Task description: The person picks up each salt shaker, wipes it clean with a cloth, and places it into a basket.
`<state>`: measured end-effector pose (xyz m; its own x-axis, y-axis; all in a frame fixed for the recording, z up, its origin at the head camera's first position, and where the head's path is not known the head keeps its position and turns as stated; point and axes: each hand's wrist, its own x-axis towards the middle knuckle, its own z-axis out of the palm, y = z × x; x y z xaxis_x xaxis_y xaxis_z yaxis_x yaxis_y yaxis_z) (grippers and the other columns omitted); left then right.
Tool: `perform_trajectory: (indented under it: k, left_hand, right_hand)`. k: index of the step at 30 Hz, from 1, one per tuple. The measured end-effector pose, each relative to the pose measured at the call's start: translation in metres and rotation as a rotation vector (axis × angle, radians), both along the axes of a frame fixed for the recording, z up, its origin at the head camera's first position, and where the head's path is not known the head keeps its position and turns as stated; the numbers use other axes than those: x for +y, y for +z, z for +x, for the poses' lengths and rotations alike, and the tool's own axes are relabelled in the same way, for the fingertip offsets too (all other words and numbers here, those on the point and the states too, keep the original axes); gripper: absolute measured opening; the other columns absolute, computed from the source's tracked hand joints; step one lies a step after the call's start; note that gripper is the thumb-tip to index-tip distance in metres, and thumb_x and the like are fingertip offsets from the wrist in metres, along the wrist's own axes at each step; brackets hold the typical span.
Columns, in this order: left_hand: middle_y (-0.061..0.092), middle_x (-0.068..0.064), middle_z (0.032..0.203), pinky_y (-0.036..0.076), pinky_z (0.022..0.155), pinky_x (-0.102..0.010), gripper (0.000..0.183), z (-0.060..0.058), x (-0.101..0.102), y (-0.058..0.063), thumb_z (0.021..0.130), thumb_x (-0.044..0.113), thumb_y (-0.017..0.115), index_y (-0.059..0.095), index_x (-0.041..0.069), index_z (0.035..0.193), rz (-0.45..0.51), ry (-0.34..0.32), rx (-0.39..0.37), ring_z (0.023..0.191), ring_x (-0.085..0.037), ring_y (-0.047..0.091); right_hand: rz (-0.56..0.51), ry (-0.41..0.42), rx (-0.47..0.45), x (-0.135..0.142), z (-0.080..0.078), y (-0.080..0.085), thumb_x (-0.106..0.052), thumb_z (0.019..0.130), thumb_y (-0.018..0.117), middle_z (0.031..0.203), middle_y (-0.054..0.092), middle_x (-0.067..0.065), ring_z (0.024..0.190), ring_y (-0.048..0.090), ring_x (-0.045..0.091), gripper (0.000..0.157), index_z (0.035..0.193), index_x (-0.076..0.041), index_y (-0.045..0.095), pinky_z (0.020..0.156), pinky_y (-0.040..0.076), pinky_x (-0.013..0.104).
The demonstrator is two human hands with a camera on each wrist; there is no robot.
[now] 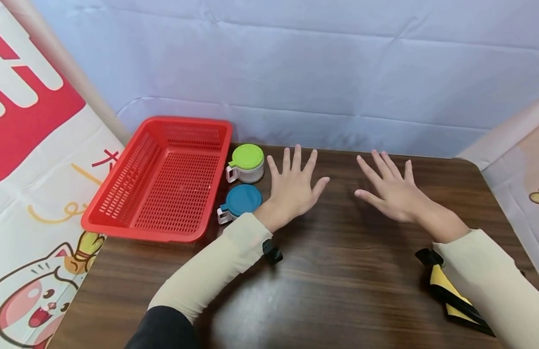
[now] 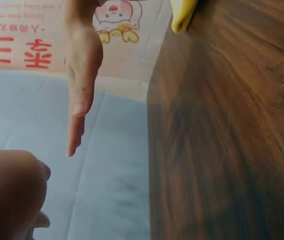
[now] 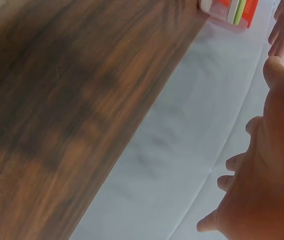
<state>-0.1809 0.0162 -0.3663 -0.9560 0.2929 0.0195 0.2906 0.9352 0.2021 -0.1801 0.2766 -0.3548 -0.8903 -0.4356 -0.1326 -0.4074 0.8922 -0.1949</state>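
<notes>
My left hand [image 1: 293, 191] hovers palm down over the table with its fingers spread, just right of two lidded jars. One jar has a green lid [image 1: 247, 156] and a white handle; the nearer one has a blue lid [image 1: 243, 199], partly covered by the left wrist in the head view. Farther right, my right hand [image 1: 393, 194] is held out above the table in the same way, fingers spread and nothing in it. Under the right forearm lies a yellow and black item [image 1: 454, 295], mostly hidden by the sleeve.
A red perforated basket [image 1: 214, 194] stands at the left of the dark wooden table [image 1: 321, 281], beside the jars. Pale blue cloth [image 1: 295, 72] hangs behind the table's back edge. A printed cloth [image 1: 38, 213] borders the left side.
</notes>
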Motion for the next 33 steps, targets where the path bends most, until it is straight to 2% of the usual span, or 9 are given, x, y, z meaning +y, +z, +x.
perform_trajectory:
  k: [6, 15, 20, 24, 27, 33]
  left_hand:
    - [0.009, -0.013, 0.17, -0.003, 0.121, -0.062, 0.072, 0.013, -0.015, -0.003, 0.105, 0.062, 0.033, 0.015, 0.025, 0.165, 0.081, 0.012, 0.04, 0.156, -0.033, 0.005]
    - [0.016, -0.015, 0.168, 0.005, 0.121, -0.063, 0.072, 0.038, -0.041, -0.013, 0.104, 0.057, 0.043, 0.022, 0.022, 0.164, 0.184, -0.024, 0.12, 0.155, -0.034, 0.012]
    - [0.022, -0.016, 0.166, 0.007, 0.121, -0.064, 0.071, 0.054, -0.056, -0.022, 0.104, 0.051, 0.051, 0.029, 0.018, 0.162, 0.27, -0.01, 0.172, 0.154, -0.034, 0.017]
    - [0.027, -0.019, 0.164, 0.011, 0.119, -0.067, 0.07, 0.064, -0.067, -0.031, 0.102, 0.048, 0.053, 0.033, 0.013, 0.159, 0.34, 0.004, 0.235, 0.151, -0.037, 0.023]
    - [0.029, -0.02, 0.162, 0.012, 0.119, -0.067, 0.07, 0.07, -0.076, -0.037, 0.101, 0.046, 0.054, 0.035, 0.01, 0.158, 0.365, 0.016, 0.273, 0.15, -0.039, 0.025]
    - [0.032, -0.021, 0.16, 0.011, 0.119, -0.065, 0.068, 0.078, -0.096, -0.049, 0.099, 0.04, 0.058, 0.039, 0.007, 0.155, 0.429, 0.054, 0.299, 0.148, -0.04, 0.028]
  right_hand:
    - [-0.024, 0.02, 0.027, 0.004, 0.013, -0.004, -0.05, 0.106, 0.048, 0.169, -0.01, 0.02, 0.154, -0.01, 0.04, 0.081, 0.165, -0.022, 0.0, 0.108, -0.018, 0.075]
    - [-0.024, 0.024, 0.046, 0.013, 0.03, -0.009, -0.048, 0.106, 0.051, 0.169, -0.006, 0.02, 0.154, -0.01, 0.038, 0.082, 0.165, -0.022, 0.0, 0.109, -0.016, 0.075]
    - [-0.046, 0.033, 0.081, 0.022, 0.039, -0.014, -0.046, 0.106, 0.052, 0.169, -0.003, 0.022, 0.154, -0.009, 0.038, 0.082, 0.165, -0.022, 0.001, 0.109, -0.017, 0.074]
    - [-0.05, 0.016, 0.072, 0.031, 0.048, -0.016, -0.045, 0.105, 0.053, 0.169, -0.003, 0.021, 0.155, -0.008, 0.038, 0.082, 0.165, -0.023, 0.001, 0.11, -0.018, 0.073]
    - [-0.058, 0.007, 0.07, 0.037, 0.054, -0.019, -0.043, 0.105, 0.055, 0.169, -0.001, 0.022, 0.155, -0.006, 0.039, 0.083, 0.165, -0.023, 0.001, 0.11, -0.017, 0.073]
    - [-0.088, -0.019, 0.076, 0.048, 0.066, -0.022, -0.04, 0.104, 0.057, 0.167, 0.005, 0.026, 0.154, -0.001, 0.042, 0.083, 0.165, -0.022, 0.003, 0.111, -0.012, 0.075]
